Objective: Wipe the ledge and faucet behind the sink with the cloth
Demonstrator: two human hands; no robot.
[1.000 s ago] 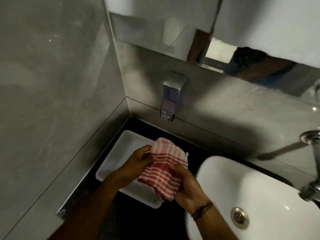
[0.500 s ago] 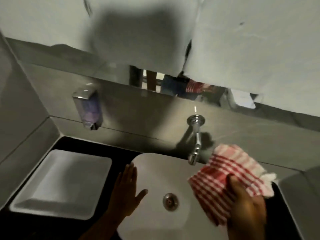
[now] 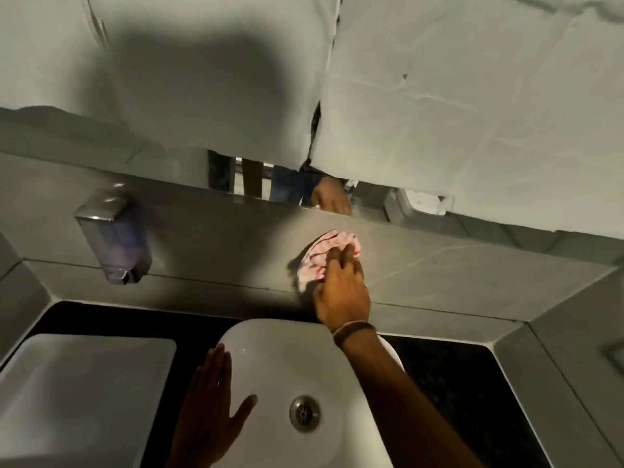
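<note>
My right hand (image 3: pixel 341 292) presses the red-and-white striped cloth (image 3: pixel 320 255) against the grey tiled wall (image 3: pixel 236 238) behind the sink, at the spot where the faucet is mounted. Hand and cloth cover the faucet, so it is hidden. The cloth is bunched and blurred. My left hand (image 3: pixel 209 410) lies flat with fingers spread on the left rim of the white sink (image 3: pixel 290 349), holding nothing. The sink's drain (image 3: pixel 304 413) shows in the basin.
A chrome soap dispenser (image 3: pixel 113 238) hangs on the wall at left. A white rectangular tray (image 3: pixel 81 393) sits on the black counter (image 3: pixel 456 383) left of the sink. A mirror strip (image 3: pixel 256 177) and white paper sheets (image 3: pixel 472 113) are above.
Both hands held the cloth over the tray a second ago. My right hand has since carried it right and up onto the faucet area; my left hand rests on the sink rim.
</note>
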